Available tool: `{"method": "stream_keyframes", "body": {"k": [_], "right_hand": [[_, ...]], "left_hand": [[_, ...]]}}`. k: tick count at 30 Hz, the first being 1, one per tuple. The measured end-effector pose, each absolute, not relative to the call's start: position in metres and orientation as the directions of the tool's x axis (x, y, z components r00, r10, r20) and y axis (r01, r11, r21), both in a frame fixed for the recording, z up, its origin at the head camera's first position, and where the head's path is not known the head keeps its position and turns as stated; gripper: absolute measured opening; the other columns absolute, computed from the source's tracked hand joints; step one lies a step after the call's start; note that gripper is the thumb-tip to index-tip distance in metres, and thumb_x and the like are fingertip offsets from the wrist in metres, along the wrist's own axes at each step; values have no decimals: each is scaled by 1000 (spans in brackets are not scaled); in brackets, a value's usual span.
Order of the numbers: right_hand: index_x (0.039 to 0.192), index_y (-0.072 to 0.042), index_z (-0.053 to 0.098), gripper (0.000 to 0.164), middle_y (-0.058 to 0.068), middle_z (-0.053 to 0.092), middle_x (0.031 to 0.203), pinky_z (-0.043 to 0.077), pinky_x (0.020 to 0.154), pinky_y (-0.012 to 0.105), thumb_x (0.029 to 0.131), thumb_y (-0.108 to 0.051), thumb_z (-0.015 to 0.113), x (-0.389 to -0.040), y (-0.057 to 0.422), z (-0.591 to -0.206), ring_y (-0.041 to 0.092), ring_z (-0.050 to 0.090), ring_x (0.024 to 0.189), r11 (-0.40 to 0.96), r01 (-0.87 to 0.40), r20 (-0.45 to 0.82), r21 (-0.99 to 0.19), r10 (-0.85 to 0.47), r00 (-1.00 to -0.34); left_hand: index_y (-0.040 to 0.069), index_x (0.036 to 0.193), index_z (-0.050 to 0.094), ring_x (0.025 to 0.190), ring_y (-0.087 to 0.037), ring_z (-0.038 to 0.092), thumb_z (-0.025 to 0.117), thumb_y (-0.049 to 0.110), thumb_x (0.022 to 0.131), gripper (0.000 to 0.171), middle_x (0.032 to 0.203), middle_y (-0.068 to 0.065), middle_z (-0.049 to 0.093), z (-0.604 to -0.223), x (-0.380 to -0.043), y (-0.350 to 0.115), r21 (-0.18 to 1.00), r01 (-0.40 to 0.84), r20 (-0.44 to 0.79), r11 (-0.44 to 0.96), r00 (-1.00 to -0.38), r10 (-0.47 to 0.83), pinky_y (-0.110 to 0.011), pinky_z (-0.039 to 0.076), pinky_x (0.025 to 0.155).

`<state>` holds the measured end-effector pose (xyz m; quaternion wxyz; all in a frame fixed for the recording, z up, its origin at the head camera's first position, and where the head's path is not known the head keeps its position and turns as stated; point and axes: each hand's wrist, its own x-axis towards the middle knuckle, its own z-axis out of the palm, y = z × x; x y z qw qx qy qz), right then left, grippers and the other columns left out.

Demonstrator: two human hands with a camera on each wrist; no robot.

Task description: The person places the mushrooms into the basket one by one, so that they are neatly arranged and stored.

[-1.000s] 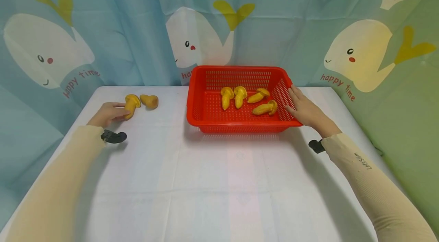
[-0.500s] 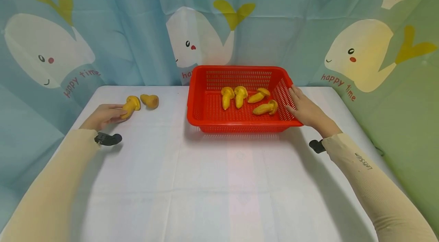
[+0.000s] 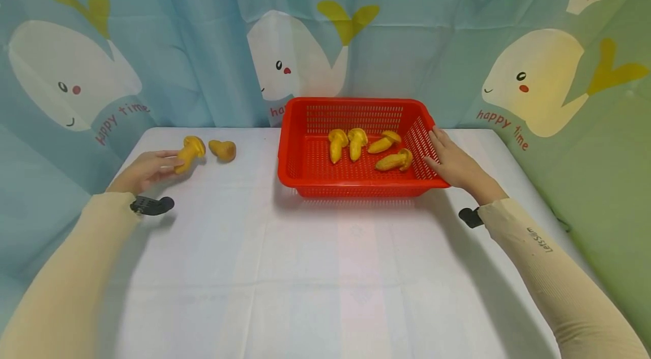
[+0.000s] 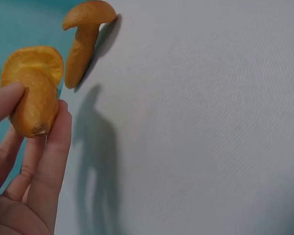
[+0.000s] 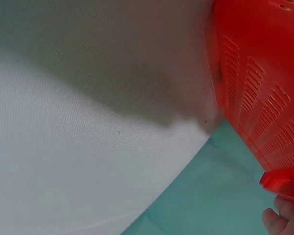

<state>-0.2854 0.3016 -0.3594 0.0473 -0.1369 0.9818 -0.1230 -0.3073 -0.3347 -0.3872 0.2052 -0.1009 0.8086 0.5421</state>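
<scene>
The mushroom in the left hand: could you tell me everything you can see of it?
The mushroom is golden yellow, with a broad cap and a thick stem whose end has a brownish patch. It looks moulded, perhaps plastic or foam. The left hand pinches the stem between thumb and fingers. In the head view it is tilted, cap pointing away from the person, and it seems to be held clear of the white table, left of the red basket.
</scene>
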Motion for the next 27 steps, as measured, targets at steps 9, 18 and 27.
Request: {"method": "stream_keyframes", "body": {"k": [9, 18, 27], "right_hand": [[148, 4, 2, 73, 24, -4, 156, 12, 115, 59, 98, -28, 43, -286, 301, -359, 41, 1, 144, 932, -251, -65, -261, -276, -959], [148, 4, 2, 73, 25, -4, 156, 13, 115, 59, 98, -30, 42, -285, 302, -358, 41, 2, 144, 932, -255, -66, -259, -280, -958], [148, 5, 2, 73, 25, -3, 156, 13, 115, 58, 98, -30, 42, -286, 302, -359, 41, 1, 144, 932, -261, -62, -250, -285, -957]], "left_hand": [[20, 144, 30, 85, 7, 50, 61, 34, 91, 64, 121, 4, 46, -376, -303, -343, 860, -401, -443, 316, -894, 70, -8, 49, 81], [22, 103, 52, 77, -1, 61, 61, 14, 90, 18, 82, 15, 61, -365, -298, -351, 936, -345, -352, 72, -927, 127, -15, 55, 75], [28, 82, 70, 79, -1, 62, 59, 12, 92, 22, 85, 13, 63, -361, -292, -356, 944, -330, -330, 24, -931, 158, -14, 54, 71]]}}
